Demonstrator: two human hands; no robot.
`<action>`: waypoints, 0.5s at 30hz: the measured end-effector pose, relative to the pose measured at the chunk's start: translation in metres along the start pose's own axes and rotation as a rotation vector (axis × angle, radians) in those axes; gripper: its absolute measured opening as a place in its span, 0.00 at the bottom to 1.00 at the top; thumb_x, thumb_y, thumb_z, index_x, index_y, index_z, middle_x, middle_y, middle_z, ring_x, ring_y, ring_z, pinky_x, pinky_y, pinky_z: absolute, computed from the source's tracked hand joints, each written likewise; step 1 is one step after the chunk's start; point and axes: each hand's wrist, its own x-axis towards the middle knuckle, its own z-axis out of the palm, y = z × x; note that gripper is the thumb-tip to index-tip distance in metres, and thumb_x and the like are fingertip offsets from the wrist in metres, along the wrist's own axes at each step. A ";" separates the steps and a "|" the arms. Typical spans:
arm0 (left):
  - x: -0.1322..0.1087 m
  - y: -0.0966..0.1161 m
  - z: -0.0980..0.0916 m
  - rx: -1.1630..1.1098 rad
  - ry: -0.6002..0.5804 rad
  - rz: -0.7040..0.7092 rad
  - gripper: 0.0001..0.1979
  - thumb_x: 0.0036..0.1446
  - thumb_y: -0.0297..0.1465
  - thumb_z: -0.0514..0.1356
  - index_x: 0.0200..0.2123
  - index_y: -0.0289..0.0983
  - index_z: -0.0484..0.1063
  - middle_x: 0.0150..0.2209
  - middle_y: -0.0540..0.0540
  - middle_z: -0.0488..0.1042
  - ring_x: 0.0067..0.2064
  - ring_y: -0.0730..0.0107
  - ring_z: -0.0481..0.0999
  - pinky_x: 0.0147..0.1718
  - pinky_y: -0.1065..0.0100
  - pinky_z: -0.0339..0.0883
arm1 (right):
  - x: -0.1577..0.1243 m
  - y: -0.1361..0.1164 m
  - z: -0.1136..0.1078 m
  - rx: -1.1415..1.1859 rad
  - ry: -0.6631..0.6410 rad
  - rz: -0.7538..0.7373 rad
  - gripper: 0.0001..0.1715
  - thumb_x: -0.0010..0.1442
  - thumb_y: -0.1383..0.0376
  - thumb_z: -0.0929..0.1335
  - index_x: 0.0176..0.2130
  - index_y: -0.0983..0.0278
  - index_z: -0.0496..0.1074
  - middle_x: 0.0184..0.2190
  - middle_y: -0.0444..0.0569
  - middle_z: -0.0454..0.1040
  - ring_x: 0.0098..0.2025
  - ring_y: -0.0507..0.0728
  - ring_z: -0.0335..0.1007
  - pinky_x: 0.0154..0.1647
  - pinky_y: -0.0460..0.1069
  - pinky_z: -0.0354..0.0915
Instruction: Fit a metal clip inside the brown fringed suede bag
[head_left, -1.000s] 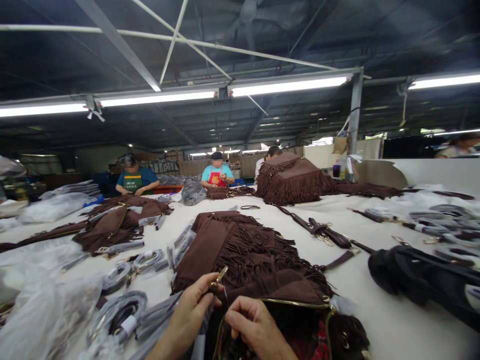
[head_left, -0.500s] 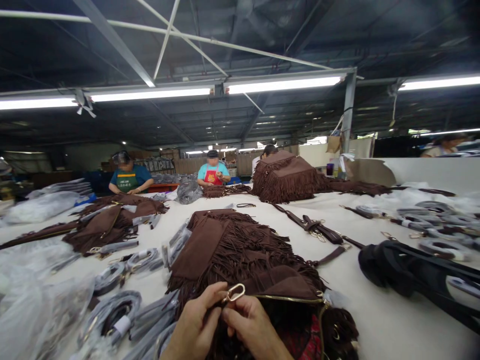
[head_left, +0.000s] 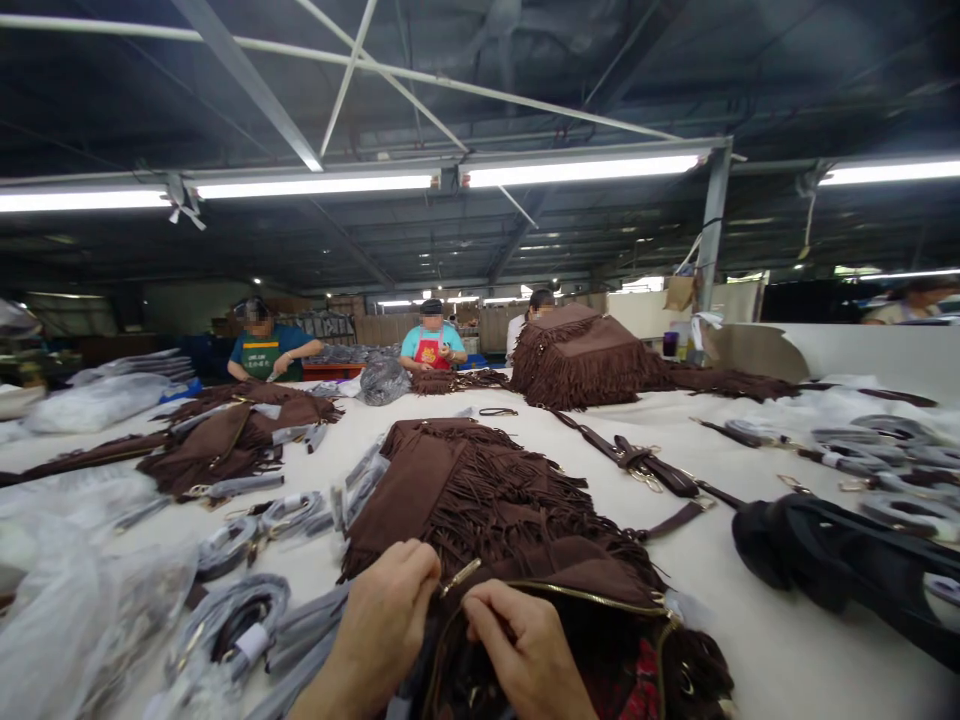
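Observation:
My left hand [head_left: 386, 625] is closed in a pinch on a small gold clasp [head_left: 459, 577] at the mouth of a brown fringed bag [head_left: 585, 610] that lies open in front of me. My right hand [head_left: 521, 650] is curled shut at the bag's gold zipper edge, its fingertips close to the clasp. What its fingers grip is hidden. Behind this bag lies a pile of more brown fringed bags [head_left: 465, 485].
Wrapped grey straps [head_left: 240, 620] and clear plastic bags [head_left: 67, 620] cover the white table [head_left: 787, 650] at left. Brown straps [head_left: 645, 465] and a black bag [head_left: 840, 560] lie at right. More fringed bags [head_left: 585, 355] are piled far back, where three people work.
The gold clasp has dropped from above my fingers to between my hands, now seen edge on. Both hands have shifted slightly and the view has tilted a little.

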 end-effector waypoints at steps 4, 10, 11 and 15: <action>-0.002 0.016 -0.005 -0.439 -0.064 -0.256 0.05 0.52 0.30 0.55 0.25 0.39 0.64 0.20 0.52 0.65 0.23 0.73 0.63 0.23 0.72 0.55 | -0.006 -0.009 -0.007 0.386 0.066 0.130 0.26 0.61 0.45 0.68 0.30 0.65 0.74 0.20 0.43 0.66 0.19 0.48 0.51 0.19 0.45 0.48; -0.013 0.034 0.012 -1.003 -0.331 -0.438 0.15 0.50 0.42 0.60 0.32 0.37 0.64 0.32 0.44 0.75 0.24 0.72 0.73 0.16 0.75 0.61 | -0.008 -0.008 -0.010 0.851 0.126 0.145 0.19 0.58 0.49 0.73 0.33 0.62 0.76 0.23 0.44 0.67 0.20 0.47 0.50 0.20 0.43 0.49; -0.015 0.036 0.017 -1.034 -0.340 -0.434 0.15 0.49 0.41 0.61 0.30 0.37 0.63 0.35 0.43 0.75 0.28 0.68 0.77 0.18 0.74 0.65 | -0.008 -0.008 -0.011 0.871 0.145 0.134 0.18 0.58 0.50 0.73 0.34 0.62 0.77 0.23 0.44 0.67 0.21 0.48 0.51 0.21 0.43 0.52; -0.022 0.040 0.030 -1.012 -0.433 -0.413 0.09 0.46 0.34 0.60 0.29 0.37 0.62 0.31 0.47 0.73 0.28 0.70 0.77 0.17 0.78 0.62 | -0.011 -0.013 -0.011 0.834 0.157 0.086 0.16 0.59 0.50 0.73 0.36 0.60 0.77 0.25 0.44 0.65 0.24 0.50 0.54 0.24 0.44 0.56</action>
